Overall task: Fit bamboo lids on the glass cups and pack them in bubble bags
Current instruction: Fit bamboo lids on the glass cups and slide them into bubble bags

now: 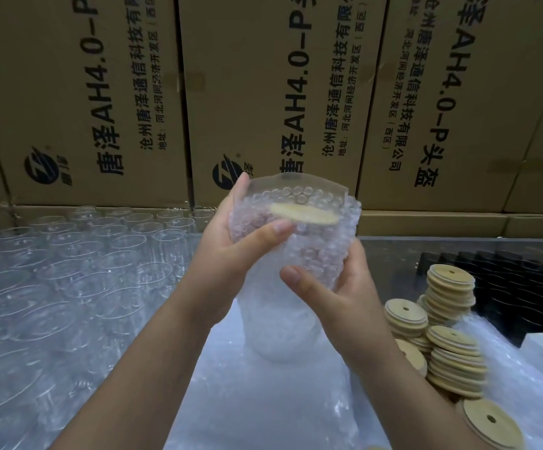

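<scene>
I hold a clear bubble bag up in front of me at the centre of the view, with a glass cup inside it. The cup's bamboo lid shows through the bag's open mouth. My left hand grips the bag near its top on the left, thumb across the front and fingers behind. My right hand grips the bag lower on the right, thumb on the front. The bag's flap stands up behind the lid.
Many empty glass cups stand in rows at the left. Stacks of bamboo lids lie at the right beside a black tray. More bubble bags lie flat below my hands. Cardboard boxes form a wall behind.
</scene>
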